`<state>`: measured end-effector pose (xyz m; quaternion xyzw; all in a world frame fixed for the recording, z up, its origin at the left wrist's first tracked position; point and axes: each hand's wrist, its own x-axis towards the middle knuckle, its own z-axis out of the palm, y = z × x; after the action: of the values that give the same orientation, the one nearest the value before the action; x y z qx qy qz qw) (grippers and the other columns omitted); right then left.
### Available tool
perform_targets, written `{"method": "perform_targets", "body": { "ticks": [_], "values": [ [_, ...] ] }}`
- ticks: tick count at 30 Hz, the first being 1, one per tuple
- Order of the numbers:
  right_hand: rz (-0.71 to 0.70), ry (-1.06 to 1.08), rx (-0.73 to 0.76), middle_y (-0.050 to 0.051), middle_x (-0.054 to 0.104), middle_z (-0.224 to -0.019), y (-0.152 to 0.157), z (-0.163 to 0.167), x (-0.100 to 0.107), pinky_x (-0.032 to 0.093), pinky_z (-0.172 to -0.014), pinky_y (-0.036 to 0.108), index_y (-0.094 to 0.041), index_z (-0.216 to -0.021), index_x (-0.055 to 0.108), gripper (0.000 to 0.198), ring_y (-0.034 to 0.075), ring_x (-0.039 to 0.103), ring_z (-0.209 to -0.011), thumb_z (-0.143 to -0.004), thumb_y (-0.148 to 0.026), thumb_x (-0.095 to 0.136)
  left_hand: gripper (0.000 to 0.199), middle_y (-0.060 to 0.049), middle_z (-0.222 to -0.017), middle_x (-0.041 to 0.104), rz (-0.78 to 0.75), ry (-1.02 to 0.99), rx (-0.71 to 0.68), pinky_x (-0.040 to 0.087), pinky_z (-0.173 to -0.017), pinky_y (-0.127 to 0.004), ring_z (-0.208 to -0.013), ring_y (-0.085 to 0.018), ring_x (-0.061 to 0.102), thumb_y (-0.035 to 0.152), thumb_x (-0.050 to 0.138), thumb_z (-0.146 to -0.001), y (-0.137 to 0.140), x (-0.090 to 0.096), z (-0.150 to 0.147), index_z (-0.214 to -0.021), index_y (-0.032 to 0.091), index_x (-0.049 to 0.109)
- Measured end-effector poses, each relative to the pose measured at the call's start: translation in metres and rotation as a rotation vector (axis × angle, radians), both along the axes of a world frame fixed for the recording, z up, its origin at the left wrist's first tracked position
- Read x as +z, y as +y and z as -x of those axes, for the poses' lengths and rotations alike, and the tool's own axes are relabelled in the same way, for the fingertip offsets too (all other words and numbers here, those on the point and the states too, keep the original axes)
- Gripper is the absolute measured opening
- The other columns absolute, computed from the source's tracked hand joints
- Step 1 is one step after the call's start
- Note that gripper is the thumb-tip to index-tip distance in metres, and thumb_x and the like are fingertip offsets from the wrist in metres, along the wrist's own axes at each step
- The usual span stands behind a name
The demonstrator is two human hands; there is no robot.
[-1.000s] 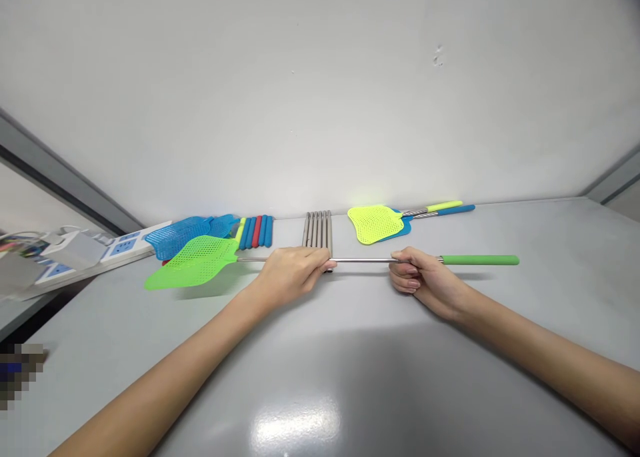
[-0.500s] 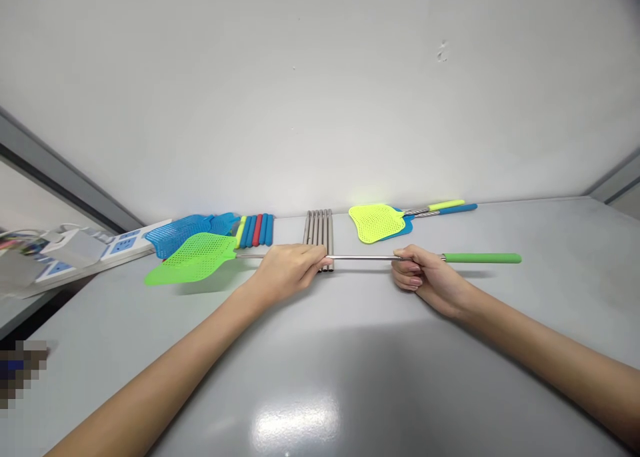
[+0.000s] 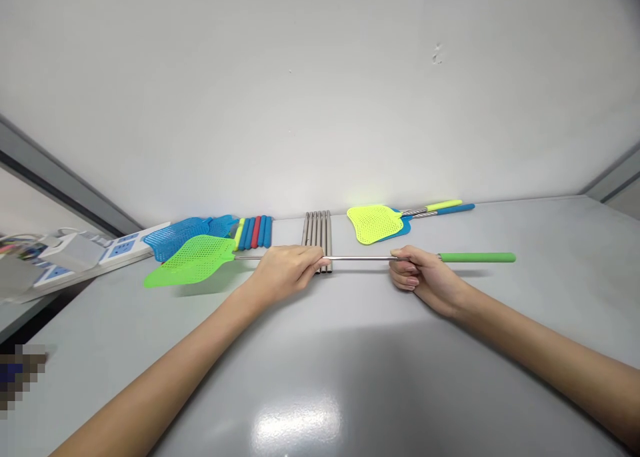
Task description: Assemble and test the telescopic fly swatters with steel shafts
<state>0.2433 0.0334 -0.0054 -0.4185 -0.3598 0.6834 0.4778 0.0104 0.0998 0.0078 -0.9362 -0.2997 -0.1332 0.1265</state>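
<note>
A green fly swatter [image 3: 197,260] is held level above the table, its perforated head to the left and its green grip to the right. My left hand [image 3: 286,270] is closed around the thin metal rod near the head. My right hand [image 3: 419,275] pinches the rod just left of the grip. Behind my left hand lies a row of several metal tubes [image 3: 320,230], partly covered by it. Several loose coloured grips [image 3: 255,232] lie side by side to the left of the tubes.
Blue swatter heads [image 3: 180,236] are stacked at the back left beside a white power strip [image 3: 127,247]. At the back right, a yellow fly swatter [image 3: 375,222] lies over a blue fly swatter [image 3: 455,209]. A pale wall [image 3: 320,97] rises behind the grey table [image 3: 410,390].
The grip end of the green swatter has shifted slightly left, and the view has moved a little. Both hands keep their hold on the rod.
</note>
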Motion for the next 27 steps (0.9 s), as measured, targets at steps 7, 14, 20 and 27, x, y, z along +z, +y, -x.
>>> {"method": "perform_targets", "body": {
  "ticks": [7,14,20,27],
  "values": [
    [-0.001,0.018,0.007,-0.006,0.018,-0.047,0.0013,-0.0002,-0.0016,0.017,-0.043,0.026,-0.019,-0.047,0.024,0.036,0.007,0.019,-0.040,-0.075,-0.025,0.045,0.030,0.003,-0.053,0.051,-0.041,0.001,0.000,0.020,-0.046,-0.023,-0.050,-0.009,0.049,0.033,0.031,-0.085,0.0017,-0.0022,0.0008,-0.063,0.018,0.043],
    [0.005,0.038,0.014,-0.006,0.018,-0.046,0.0022,-0.0012,-0.0043,0.019,-0.042,0.026,-0.019,-0.047,0.024,0.036,0.007,0.020,-0.040,-0.074,-0.026,0.046,0.031,0.002,-0.055,0.052,-0.059,0.017,0.017,0.019,-0.045,-0.024,-0.052,-0.010,0.050,0.034,0.029,-0.086,-0.0001,-0.0012,-0.0002,-0.063,0.018,0.044],
    [0.012,0.030,0.017,-0.006,0.017,-0.047,0.0019,-0.0023,-0.0047,0.019,-0.042,0.026,-0.019,-0.047,0.024,0.036,0.008,0.019,-0.040,-0.074,-0.027,0.047,0.032,0.002,-0.055,0.052,-0.011,-0.007,0.013,0.019,-0.045,-0.023,-0.053,-0.010,0.050,0.035,0.029,-0.086,-0.0007,-0.0023,-0.0003,-0.065,0.017,0.045],
    [0.015,0.014,0.021,-0.006,0.017,-0.047,0.0018,-0.0016,-0.0041,0.019,-0.043,0.026,-0.019,-0.046,0.025,0.036,0.008,0.020,-0.041,-0.075,-0.027,0.045,0.032,0.003,-0.057,0.051,0.067,0.008,-0.021,0.022,-0.046,-0.022,-0.052,-0.011,0.048,0.047,0.037,-0.079,0.0018,-0.0041,0.0030,-0.066,0.018,0.042]
  ]
}}
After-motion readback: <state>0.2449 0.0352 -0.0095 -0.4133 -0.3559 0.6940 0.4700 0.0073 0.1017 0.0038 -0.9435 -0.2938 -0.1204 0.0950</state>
